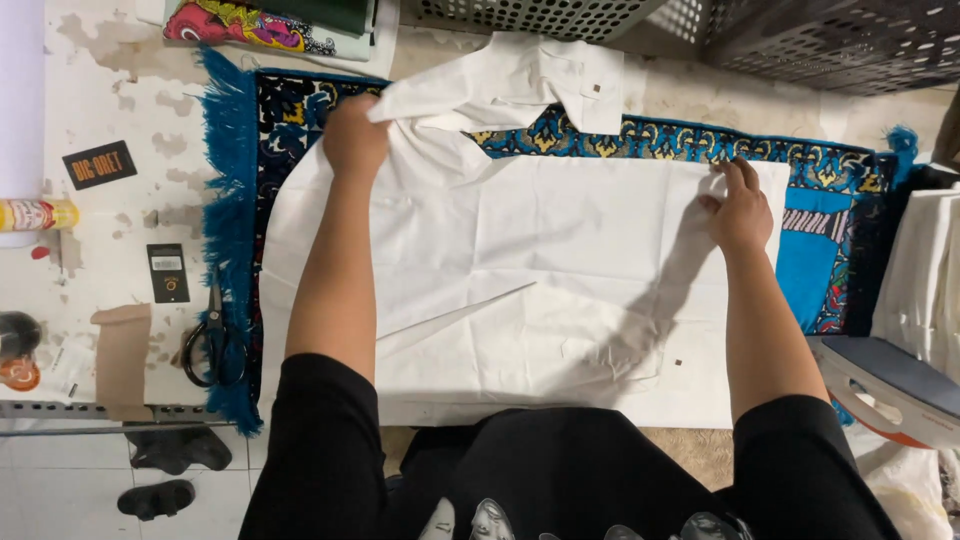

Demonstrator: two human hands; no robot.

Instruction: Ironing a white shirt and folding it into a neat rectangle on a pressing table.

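We're working a white shirt (520, 270) that's lying flat w/ its long axis running left-right across the blue patterned rug (800, 165). The collar end is pointing toward the upper left, where a folded sleeve w/ a small dark cuff button (596, 88) is flopping over the rug's far border. The hem end is pointing right.

Around it: black scissors (213, 340) are lying just beside the rug's fringed left edge on the worn desk (110, 90), near a dark card (167, 272), a black label (99, 164) and a brown cardboard scrap (122, 352). A yellow-capped tube (35, 214) is sitting at the far left. Grey perforated crates (820, 40) are standing behind the rug, a colourful fabric piece (260, 25) is lying at top left, and an iron (885, 385) is resting at the lower right beside stacked white cloth (925, 270). Nothing is lying on top of the shirt except our arms.

Our left hand (352, 135) is closed, pinching a bunch of fabric near the collar and lifting it slightly. Our right hand (738, 208) is open-ish, fingers pressing the shirt's right edge down, thumb tucked at the fabric. The shirt is spanning between both hands, body spreading toward us.
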